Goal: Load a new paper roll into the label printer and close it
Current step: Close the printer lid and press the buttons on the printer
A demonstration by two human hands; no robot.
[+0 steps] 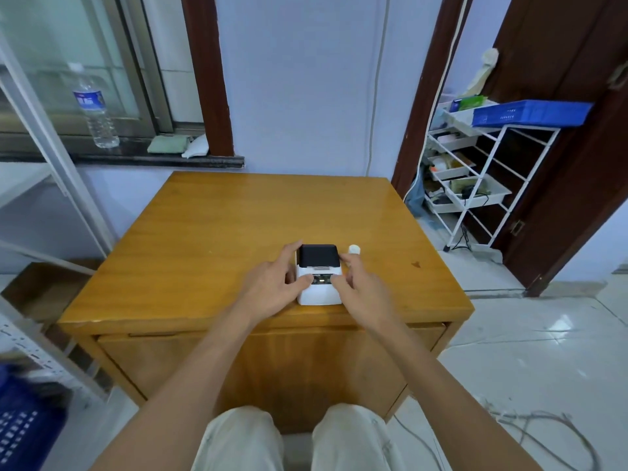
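A small white label printer [318,294] with a black lid stands near the front edge of the wooden table [210,232]. The lid lies down flat. My left hand [272,283] cups the printer's left side, thumb resting on the front panel. My right hand [360,283] holds its right side, thumb on the panel too. A small white paper roll [354,249] sits on the table just behind my right hand, to the right of the printer.
A water bottle [95,107] stands on the window sill at the back left. A white wire rack [475,171] with a blue tray [530,112] stands to the right of the table. Loose cables [543,430] lie on the tiled floor.
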